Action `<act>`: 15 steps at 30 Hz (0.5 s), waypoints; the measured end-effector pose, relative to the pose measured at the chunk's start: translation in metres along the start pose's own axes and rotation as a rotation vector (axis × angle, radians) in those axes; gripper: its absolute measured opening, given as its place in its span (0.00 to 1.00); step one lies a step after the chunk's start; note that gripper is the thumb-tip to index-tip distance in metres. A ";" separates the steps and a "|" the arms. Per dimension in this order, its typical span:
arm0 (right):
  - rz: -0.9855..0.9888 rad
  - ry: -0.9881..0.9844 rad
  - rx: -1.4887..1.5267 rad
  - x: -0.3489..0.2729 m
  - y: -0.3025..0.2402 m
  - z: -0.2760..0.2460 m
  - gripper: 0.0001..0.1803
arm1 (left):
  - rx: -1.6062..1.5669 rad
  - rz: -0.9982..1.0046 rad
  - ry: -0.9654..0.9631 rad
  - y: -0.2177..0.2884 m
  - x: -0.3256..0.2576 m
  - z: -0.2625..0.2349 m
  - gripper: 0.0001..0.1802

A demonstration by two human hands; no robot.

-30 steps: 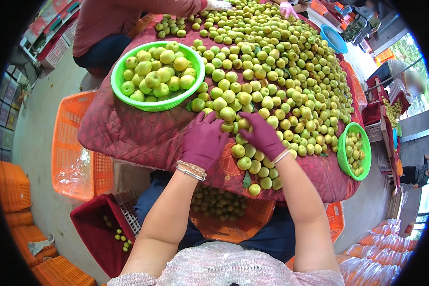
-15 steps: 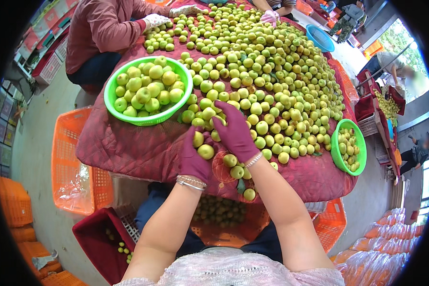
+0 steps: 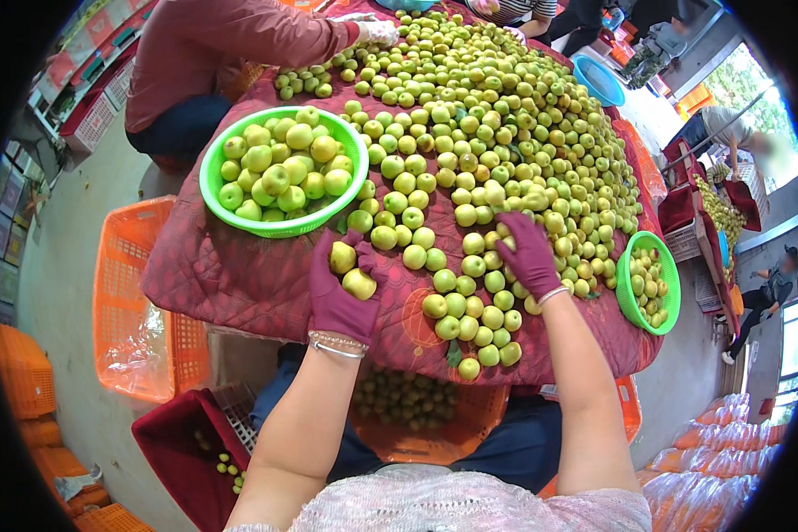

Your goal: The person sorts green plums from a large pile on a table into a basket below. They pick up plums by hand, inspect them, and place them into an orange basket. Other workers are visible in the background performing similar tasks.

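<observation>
On the quilted dark-red table cover lies a wide heap of small round yellow-green fruits (image 3: 541, 133). My left hand (image 3: 341, 297), in a purple glove, is palm up near the front edge, with fingers curled round two yellow-green fruits (image 3: 358, 284). My right hand (image 3: 528, 257), gloved alike, reaches palm down over the near side of the heap. Its fingers are apart and touch the fruits there; its fingertips are partly hidden. Between my hands, a loose cluster of fruits (image 3: 474, 312) rests near the front edge. A bright green basket (image 3: 208, 199) full of fruits stands beyond my left hand.
A second green basket (image 3: 674, 288) with fruits sits at the table's right edge. Co-workers' gloved hands (image 3: 381, 32) are at the far side. Orange crates (image 3: 106, 301) stand on the floor at left, beside a red-lined crate (image 3: 164, 443). A blue basin (image 3: 598, 82) is far right.
My hands have parted: the left drew back left with fruits in it, the right moved right over the heap. More fruits now lie near the front edge. The co-worker at left reaches farther right.
</observation>
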State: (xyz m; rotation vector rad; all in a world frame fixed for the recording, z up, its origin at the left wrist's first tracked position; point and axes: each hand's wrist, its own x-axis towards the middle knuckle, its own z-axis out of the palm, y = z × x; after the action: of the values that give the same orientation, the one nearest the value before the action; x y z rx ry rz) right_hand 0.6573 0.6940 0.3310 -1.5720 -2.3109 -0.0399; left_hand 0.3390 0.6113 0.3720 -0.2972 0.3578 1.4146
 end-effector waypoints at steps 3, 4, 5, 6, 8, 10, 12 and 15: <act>0.163 -0.075 0.078 -0.004 0.034 -0.019 0.28 | -0.009 -0.007 -0.039 0.001 -0.002 0.003 0.17; 0.194 -0.099 0.165 -0.002 0.034 -0.026 0.29 | -0.023 -0.007 -0.047 0.001 -0.003 0.004 0.17; 0.193 -0.125 0.171 -0.002 0.042 -0.024 0.28 | -0.017 0.000 -0.035 0.001 -0.004 0.006 0.17; 0.196 -0.147 0.177 -0.001 0.048 -0.022 0.28 | -0.007 0.004 -0.024 0.001 -0.003 0.008 0.17; 0.171 -0.127 0.182 -0.002 0.056 -0.017 0.28 | -0.008 -0.018 -0.053 0.001 -0.002 0.008 0.17; 0.107 -0.050 0.199 0.006 0.033 -0.019 0.27 | -0.024 -0.052 -0.121 0.003 -0.002 0.003 0.17; 0.183 0.056 0.239 0.027 -0.004 -0.024 0.22 | -0.030 -0.011 -0.067 0.002 -0.003 0.004 0.16; 0.020 0.068 0.297 0.059 -0.041 -0.013 0.23 | -0.012 0.053 0.000 0.004 -0.001 0.000 0.16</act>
State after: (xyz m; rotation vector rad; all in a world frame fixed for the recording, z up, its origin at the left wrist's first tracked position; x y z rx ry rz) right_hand 0.6038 0.7284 0.3681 -1.4201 -2.1339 0.2399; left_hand 0.3347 0.6114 0.3726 -0.2996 0.3595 1.4690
